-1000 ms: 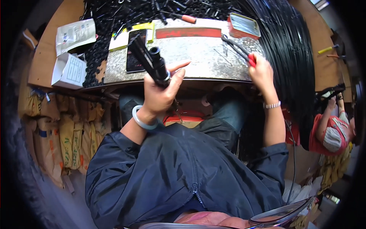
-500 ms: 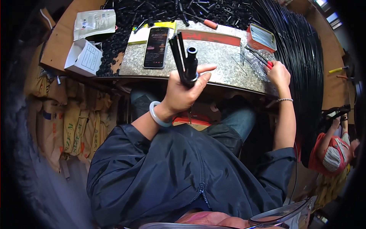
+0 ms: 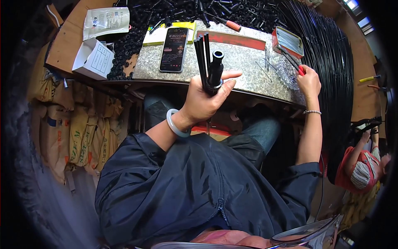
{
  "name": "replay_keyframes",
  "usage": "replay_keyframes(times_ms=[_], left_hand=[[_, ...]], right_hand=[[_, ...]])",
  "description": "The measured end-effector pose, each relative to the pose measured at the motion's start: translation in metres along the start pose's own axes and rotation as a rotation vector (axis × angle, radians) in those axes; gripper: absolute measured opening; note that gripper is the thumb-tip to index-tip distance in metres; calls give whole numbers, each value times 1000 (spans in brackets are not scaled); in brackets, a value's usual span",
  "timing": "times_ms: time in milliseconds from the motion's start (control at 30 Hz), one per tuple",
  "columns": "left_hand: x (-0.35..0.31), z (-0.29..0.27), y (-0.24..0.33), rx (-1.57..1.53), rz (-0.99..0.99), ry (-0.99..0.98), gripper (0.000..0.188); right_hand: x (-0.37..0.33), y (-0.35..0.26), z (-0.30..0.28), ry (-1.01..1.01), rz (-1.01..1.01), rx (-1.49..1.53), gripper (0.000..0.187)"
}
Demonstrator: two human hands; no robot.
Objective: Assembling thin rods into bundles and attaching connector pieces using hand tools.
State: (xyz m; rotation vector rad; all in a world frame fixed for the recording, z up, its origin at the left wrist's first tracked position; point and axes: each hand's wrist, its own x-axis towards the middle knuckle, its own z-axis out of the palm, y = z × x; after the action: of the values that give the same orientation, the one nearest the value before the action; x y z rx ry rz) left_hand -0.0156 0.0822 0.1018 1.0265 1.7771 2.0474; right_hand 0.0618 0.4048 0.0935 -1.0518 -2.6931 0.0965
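Observation:
My left hand (image 3: 204, 98) is closed around a hollow black tubular part (image 3: 214, 74), held upright with its round mouth facing up. Several thin black rods (image 3: 202, 56) stick up beside it from the same grip, while the index finger and thumb reach out to the right. My right hand (image 3: 309, 82) grips red-handled long-nose pliers (image 3: 301, 70). Their long dark jaws slant up and left to the near edge of a red tin (image 3: 274, 41) of thin pale pins (image 3: 289, 40); whether the jaws hold a pin is too small to tell.
Loose pins (image 3: 263, 68) and crumpled clear plastic (image 3: 287, 74) lie on the speckled board (image 3: 240, 62). A phone (image 3: 173, 50), a red strip (image 3: 232, 40) and a red-handled screwdriver (image 3: 233, 25) are nearby. Black parts heap behind; long black rods (image 3: 325, 54) fill the right. A person (image 3: 360, 168) sits far right.
The pliers in my right hand have moved up to the tin, their jaws now at its near edge. My left hand keeps its hold, and the view has shifted slightly.

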Motion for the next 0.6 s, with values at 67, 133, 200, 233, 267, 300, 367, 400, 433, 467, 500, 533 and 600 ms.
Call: replay_keyframes(times_ms=[67,133,200,233,267,300,367,400,433,467,500,533,600], left_hand=[[2,2,-1,25,21,-9,22],[1,3,-1,33,14,-2,21],[-2,4,-1,47,4,15,21],[-2,5,2,48,-4,16,19],[-2,8,3,46,-10,7,18],[-4,7,1,62,-15,0,17],[-3,10,5,63,-73,-54,19],[-4,10,4,67,-74,-54,19],[-5,10,-1,4,-17,-61,21],[-6,10,-5,-59,41,-67,23],[-8,9,-7,-56,40,-66,23],[-10,8,-9,-87,32,-64,25],[-11,5,-8,-61,43,-60,28]], right_hand=[[-10,3,3,124,-42,91,23],[-27,-8,4,268,-199,461,17],[-63,-54,-14,334,-541,799,9],[-78,-74,-24,344,-707,832,12],[-92,-88,-25,333,-761,897,15],[-105,-101,-26,377,-835,852,17],[-122,-122,-29,432,-860,941,20],[-127,-128,-28,447,-863,960,20],[-130,-133,-25,461,-868,978,20],[-132,-136,-24,461,-869,982,20],[-133,-139,-22,460,-862,1004,20],[-134,-141,-21,458,-855,1024,20],[-136,-144,-19,446,-839,1044,20]])
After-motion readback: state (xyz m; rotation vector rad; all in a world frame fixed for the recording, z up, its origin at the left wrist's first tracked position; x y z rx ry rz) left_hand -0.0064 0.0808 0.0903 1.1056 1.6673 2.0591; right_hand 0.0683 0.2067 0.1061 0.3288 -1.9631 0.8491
